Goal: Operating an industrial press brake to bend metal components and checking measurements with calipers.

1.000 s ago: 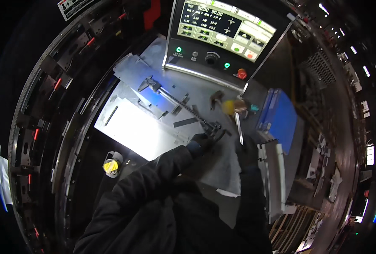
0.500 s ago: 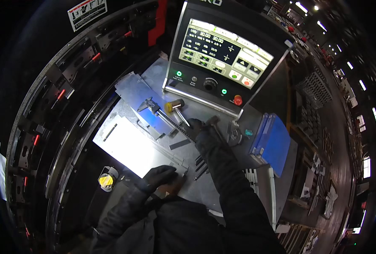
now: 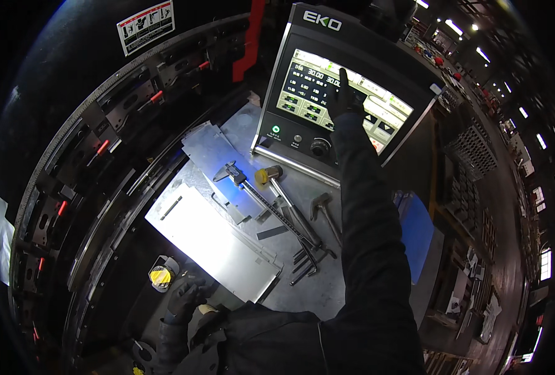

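Observation:
My right hand point(image 3: 346, 100), in a black glove, is raised to the lit screen point(image 3: 318, 94) of the control panel. Its index finger points upward at the top of the display, and the hand holds nothing; whether the fingertip touches the glass I cannot tell. Low on the left, my left hand point(image 3: 187, 295), also gloved in black, hovers near a yellow-topped tape measure point(image 3: 161, 277). Its fingers are loosely bent with nothing visible in them. Between the arms lie a digital caliper point(image 3: 252, 190), a yellow-and-brown-faced mallet point(image 3: 287, 203) and a bright sheet-metal plate point(image 3: 212, 240).
A hammer point(image 3: 324, 209) lies beside my right sleeve, with several hex keys point(image 3: 302, 265) nearer me. A blue folder point(image 3: 416, 231) stands right of that arm. The machine with red-handled clamps point(image 3: 102, 148) runs along the left. A red stop button visible earlier is hidden by my arm.
My right hand has gone from the tools on the table up to the screen. My left hand has drawn back from the bright plate, down and left. The view has shifted slightly.

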### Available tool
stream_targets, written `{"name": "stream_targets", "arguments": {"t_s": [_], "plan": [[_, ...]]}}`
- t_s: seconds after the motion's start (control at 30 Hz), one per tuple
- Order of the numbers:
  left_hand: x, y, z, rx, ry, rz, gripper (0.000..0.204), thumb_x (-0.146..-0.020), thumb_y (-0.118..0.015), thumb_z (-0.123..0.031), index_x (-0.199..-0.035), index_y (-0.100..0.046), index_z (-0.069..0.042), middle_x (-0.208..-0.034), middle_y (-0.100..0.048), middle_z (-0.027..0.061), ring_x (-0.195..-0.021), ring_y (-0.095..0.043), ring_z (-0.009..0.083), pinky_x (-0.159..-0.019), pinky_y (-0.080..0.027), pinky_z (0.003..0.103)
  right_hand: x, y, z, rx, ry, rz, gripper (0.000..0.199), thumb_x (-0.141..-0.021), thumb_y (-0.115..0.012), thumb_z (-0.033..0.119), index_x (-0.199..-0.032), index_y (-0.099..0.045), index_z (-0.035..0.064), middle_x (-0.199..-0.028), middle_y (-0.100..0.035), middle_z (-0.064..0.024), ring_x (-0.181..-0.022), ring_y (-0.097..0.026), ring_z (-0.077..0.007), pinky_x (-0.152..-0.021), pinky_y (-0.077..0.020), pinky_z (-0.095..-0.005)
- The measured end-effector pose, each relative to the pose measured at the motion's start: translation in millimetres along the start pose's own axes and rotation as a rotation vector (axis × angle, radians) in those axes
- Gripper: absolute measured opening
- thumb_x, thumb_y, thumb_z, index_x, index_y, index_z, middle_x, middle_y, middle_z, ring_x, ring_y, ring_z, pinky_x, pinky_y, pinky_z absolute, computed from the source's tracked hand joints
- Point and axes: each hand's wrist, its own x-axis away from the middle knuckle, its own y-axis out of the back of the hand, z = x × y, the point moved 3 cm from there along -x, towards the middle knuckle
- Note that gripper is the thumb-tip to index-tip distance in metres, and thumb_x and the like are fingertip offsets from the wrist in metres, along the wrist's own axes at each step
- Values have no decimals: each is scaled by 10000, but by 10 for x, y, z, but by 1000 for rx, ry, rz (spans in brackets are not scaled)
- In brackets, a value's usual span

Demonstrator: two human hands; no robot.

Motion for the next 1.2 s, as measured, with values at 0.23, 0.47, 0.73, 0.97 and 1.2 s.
{"name": "stream_targets", "arguments": {"t_s": [0.23, 0.47, 0.73, 0.97, 1.2], "plan": [[135, -62, 94, -22, 22, -112, 335, -828, -543, -256, -1070, -553, -25, -900, -606, 100, -745, -562, 179, -610, -413, 240, 682, -238, 39, -250, 230, -349, 506, -837, -530, 265, -1291, -407, 81, -709, -611, -86, -613, -578, -236, -574, -449, -354], [93, 75, 235, 33, 26, -121, 315, -834, -505, -195, -1073, -560, 2, -927, -625, 116, -759, -563, 175, -635, -430, 242, 1209, 36, -609, -276, 20, -219, 529, -814, -566, 226, -1291, -406, 64, -599, -559, -81, -486, -495, -211, -477, -410, -326], [97, -2, 177, -25, 39, -152, 368, -818, -533, -296, -1082, -550, -40, -888, -599, 92, -744, -558, 187, -615, -416, 263, 993, 482, -991, -317, -231, -229, 560, -786, -545, 167, -1316, -386, 83, -578, -522, -71, -472, -452, -184, -474, -384, -320], [87, 42, 253, -30, 24, -142, 381, -807, -545, -304, -1082, -546, -41, -894, -602, 98, -743, -560, 188, -618, -416, 264, 775, 408, -1164, -297, -17, -355, 544, -818, -526, 173, -1333, -366, 103, -616, -551, -103, -481, -464, -206, -476, -395, -331], [161, -31, 169, -4, 55, -215, 292, -826, -477, -163, -1054, -564, -2, -889, -629, 99, -748, -569, 165, -627, -428, 238, 1179, 212, -1261, -327, -98, -319, 525, -841, -510, 181, -1341, -362, 117, -808, -608, -144, -568, -514, -217, -538, -429, -330]]}}
